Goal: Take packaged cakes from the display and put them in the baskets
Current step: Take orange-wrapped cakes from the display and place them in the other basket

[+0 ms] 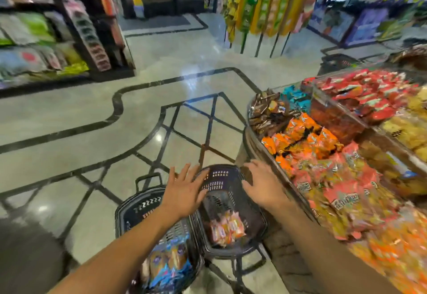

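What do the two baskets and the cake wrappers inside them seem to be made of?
Left basket and right basket: probably moulded dark plastic, matte, judging by slotted walls. Orange wrappers and blue wrappers: likely thin glossy plastic film; they crinkle and shine.

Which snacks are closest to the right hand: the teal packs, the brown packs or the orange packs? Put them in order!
Starting from the right hand, in the head view:
1. orange packs, just ahead and to its right.
2. brown packs, farther ahead, past the orange ones.
3. teal packs, farthest, behind the brown ones and to their right.
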{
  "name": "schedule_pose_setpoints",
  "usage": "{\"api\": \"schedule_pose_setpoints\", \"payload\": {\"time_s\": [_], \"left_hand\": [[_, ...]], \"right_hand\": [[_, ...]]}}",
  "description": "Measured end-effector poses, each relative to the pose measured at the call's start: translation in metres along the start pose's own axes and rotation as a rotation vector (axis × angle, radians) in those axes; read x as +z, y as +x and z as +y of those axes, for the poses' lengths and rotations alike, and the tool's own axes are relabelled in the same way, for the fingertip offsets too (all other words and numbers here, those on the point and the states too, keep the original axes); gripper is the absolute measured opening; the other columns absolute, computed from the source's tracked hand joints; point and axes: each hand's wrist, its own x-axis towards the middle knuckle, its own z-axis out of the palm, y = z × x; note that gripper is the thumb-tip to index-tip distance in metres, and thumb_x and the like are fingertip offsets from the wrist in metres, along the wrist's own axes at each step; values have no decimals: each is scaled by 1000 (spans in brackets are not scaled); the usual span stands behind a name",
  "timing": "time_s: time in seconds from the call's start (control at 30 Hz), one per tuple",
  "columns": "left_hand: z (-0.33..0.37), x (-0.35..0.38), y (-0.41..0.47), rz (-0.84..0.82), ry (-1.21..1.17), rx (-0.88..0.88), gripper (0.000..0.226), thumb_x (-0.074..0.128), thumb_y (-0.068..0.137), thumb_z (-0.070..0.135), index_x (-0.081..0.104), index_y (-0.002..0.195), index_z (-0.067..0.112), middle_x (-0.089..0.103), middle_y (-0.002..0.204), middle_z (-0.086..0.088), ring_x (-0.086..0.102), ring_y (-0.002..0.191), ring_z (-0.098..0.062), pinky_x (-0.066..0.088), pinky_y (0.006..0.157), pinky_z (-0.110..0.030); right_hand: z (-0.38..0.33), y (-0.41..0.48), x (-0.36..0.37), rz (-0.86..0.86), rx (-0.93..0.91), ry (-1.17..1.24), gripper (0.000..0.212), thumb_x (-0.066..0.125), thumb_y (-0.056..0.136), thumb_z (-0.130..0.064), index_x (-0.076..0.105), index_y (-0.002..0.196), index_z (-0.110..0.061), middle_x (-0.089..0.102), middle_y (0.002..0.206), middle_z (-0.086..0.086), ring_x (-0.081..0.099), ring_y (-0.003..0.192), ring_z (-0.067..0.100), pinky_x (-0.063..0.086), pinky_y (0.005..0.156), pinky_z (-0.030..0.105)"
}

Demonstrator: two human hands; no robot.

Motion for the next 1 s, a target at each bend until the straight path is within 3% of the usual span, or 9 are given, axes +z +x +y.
{"api": "schedule_pose_setpoints", "payload": {"time_s": [0.2,0.4,0.57,0.63,0.7,0.77,0.83,0.9,1.0], "left_hand": [[-18,82,45,-106,-48,-53,62,27,104,57,33,159,31,28,169,-6,20,157,-32,9,123,-66],[-21,220,71,-175,-87,-153,63,26,102,56,39,157,30,35,166,-7,25,156,-33,19,122,-67],[-13,359,81,-199,-130,-214,60,32,102,56,42,156,31,38,164,-6,29,154,-33,16,121,-64],[-10,409,81,-179,-141,-228,59,33,102,55,43,155,32,37,165,-4,27,155,-32,12,121,-59],[-9,449,80,-151,-155,-214,56,36,103,51,45,154,30,39,164,-5,27,155,-32,12,121,-58],[-8,477,77,-97,-159,-191,53,41,103,47,49,152,28,39,164,-7,26,155,-33,16,122,-62],[-6,495,75,-43,-156,-191,52,46,103,44,49,153,28,36,166,-8,23,157,-34,16,122,-65],[-5,504,74,-19,-157,-210,53,48,102,42,47,153,30,32,168,-5,18,158,-33,13,123,-64],[-5,509,75,-37,-159,-223,54,47,97,39,50,151,33,29,169,-3,13,159,-33,7,124,-65]], "right_hand": [[33,72,88,-167,11,8,56,60,95,-39,47,147,-22,39,155,2,36,143,24,40,114,46],[90,128,227,-395,57,6,58,63,95,-35,47,148,-16,42,153,8,40,140,29,36,115,42],[149,149,362,-600,236,9,48,69,90,-32,61,129,-6,61,126,21,56,121,41,45,101,43],[165,151,402,-617,313,70,51,72,84,-37,65,126,-8,68,118,19,63,115,37,47,93,37],[183,149,445,-672,384,134,54,70,88,-31,57,134,-5,64,126,8,62,117,24,44,89,28],[196,147,480,-716,457,138,58,62,99,-22,39,148,-1,51,144,10,52,130,26,38,101,31],[201,151,507,-645,454,138,74,56,93,-50,39,151,-6,48,150,19,48,136,35,36,107,35],[220,155,542,-586,467,130,97,35,72,-77,42,149,-17,54,145,18,54,129,37,43,103,38],[254,160,588,-577,594,138,91,52,71,-74,43,145,-23,60,138,13,59,123,37,48,99,42]]}}
